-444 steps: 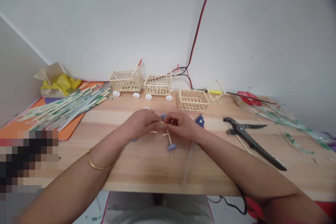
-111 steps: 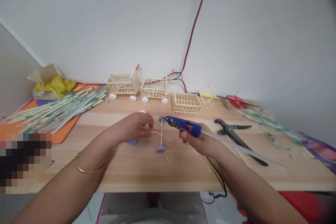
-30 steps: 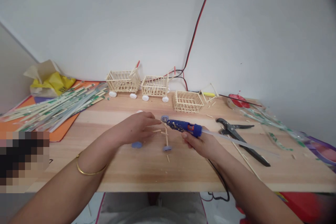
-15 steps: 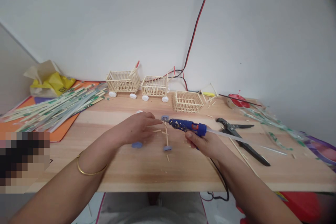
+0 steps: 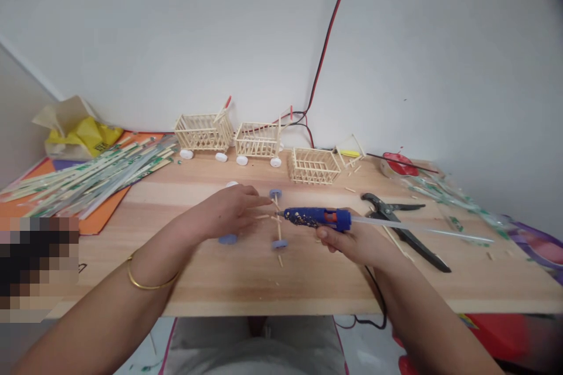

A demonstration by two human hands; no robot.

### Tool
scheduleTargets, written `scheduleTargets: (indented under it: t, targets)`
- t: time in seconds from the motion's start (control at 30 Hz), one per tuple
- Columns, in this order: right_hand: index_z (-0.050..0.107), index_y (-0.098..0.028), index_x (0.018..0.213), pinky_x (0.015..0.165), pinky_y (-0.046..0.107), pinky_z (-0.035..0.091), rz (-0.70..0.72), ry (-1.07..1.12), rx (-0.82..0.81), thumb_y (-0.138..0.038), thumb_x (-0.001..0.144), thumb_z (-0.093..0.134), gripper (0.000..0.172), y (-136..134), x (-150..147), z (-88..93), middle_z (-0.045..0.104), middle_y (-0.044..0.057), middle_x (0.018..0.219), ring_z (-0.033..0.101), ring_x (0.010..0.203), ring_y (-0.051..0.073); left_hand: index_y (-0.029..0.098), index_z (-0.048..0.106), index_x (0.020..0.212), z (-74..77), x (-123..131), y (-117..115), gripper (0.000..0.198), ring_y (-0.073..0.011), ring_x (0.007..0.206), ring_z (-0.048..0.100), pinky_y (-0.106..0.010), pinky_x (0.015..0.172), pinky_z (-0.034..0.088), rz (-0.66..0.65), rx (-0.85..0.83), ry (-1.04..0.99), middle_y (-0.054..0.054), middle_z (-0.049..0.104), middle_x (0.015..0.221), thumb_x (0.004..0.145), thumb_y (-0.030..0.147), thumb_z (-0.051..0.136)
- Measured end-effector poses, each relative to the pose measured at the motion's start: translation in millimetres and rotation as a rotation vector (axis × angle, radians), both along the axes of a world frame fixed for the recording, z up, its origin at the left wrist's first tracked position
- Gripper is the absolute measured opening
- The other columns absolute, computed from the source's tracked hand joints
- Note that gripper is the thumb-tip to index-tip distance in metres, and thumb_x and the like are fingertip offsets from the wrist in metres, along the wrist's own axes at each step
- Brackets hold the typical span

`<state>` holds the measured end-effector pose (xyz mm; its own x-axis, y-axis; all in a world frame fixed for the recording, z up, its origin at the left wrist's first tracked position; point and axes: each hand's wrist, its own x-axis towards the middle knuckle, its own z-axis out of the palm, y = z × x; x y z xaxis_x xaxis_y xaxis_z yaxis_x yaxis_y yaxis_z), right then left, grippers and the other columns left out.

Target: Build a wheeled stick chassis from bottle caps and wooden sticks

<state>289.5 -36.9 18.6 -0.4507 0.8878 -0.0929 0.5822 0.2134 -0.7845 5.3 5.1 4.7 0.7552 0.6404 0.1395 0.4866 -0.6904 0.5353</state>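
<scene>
My right hand [image 5: 345, 240] is wrapped round a blue glue gun [image 5: 308, 217], which has a long clear glue stick out of its back. The gun's tip points left, over a thin wooden axle [image 5: 278, 227] with a blue-grey wheel at each end. My left hand [image 5: 233, 211] is left of the axle, forefinger stretched toward its upper part; whether that finger touches it I cannot tell. Short stick pieces lie beside these fingers. Partly under the left hand are a blue wheel [image 5: 227, 239] and a white wheel [image 5: 232, 184].
Two wheeled stick carts [image 5: 204, 132] and a wheelless stick basket [image 5: 314, 165] stand along the wall. Black pliers [image 5: 404, 228] lie right. Wrapped sticks [image 5: 101, 173] cover orange sheets [image 5: 109, 211] at left, near a yellow bag [image 5: 90, 136]. A red dish [image 5: 399, 164] sits at back right.
The glue gun's tip has moved down the axle from near the upper wheel toward the middle. My left hand stays almost in the same place. The whole view has shifted slightly.
</scene>
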Motion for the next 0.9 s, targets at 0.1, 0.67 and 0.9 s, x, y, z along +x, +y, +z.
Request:
scheduleTargets:
  t: [0.1,0.67,0.9]
  targets:
    - [0.056,-0.016,0.066,0.044,0.02,0.042,0.035,0.005,0.029,-0.05,0.084,0.052,0.038,0.2,0.9,-5.8,0.055,0.0,0.055,0.053,0.049,0.01,0.028,0.059,0.12,1.0,0.5,0.4,0.034,-0.0185,0.095,0.058,-0.03,0.086,0.043,-0.019,-0.004,0.024,-0.005,0.066,0.105,0.087,0.026,0.05]
    - [0.063,-0.017,0.075,0.047,0.02,0.042,0.075,-0.026,0.086,-0.047,0.087,0.051,0.035,0.2,1.7,-7.7,0.056,0.0,0.058,0.054,0.052,0.011,0.032,0.058,0.121,7.6,2.5,-1.8,0.034,-0.0168,0.092,0.057,-0.027,0.085,0.041,-0.005,0.001,0.07,-0.002,0.065,0.103,0.089,0.027,0.048]
    - [0.067,-0.016,0.079,0.047,0.021,0.043,0.078,-0.029,0.084,-0.049,0.085,0.053,0.036,0.6,2.4,-5.0,0.057,0.0,0.058,0.054,0.053,0.011,0.032,0.06,0.119,7.1,2.8,-1.3,0.033,-0.0169,0.091,0.057,-0.027,0.085,0.041,-0.017,-0.005,0.066,-0.003,0.065,0.1,0.089,0.027,0.048]
